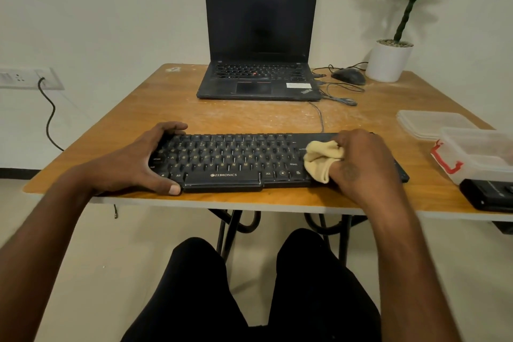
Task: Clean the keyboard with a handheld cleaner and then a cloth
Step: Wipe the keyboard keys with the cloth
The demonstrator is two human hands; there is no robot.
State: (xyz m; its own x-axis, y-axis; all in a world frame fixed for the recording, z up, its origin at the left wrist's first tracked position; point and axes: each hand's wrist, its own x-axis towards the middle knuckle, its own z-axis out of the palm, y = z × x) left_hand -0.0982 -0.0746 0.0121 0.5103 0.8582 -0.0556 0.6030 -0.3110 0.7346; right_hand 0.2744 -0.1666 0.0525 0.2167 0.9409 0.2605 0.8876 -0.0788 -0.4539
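Keyboard [230, 159] gripped by left hand [147, 159], right hand [361, 158] pressing cloth [320, 159] on it

Soft cloth meets matt black plastic on a worn wooden surface.
Bunched in the right hand [361, 158], the pale yellow cloth [322, 159] looks soft and napped against the keyboard [230, 159], its dull plastic keys dusty; under the left hand [141, 164], the surface [249, 116] shows scuffed, whitish-streaked wood veneer. Beyond the right hand, translucent plastic containers [472, 147] look cloudy and smooth.
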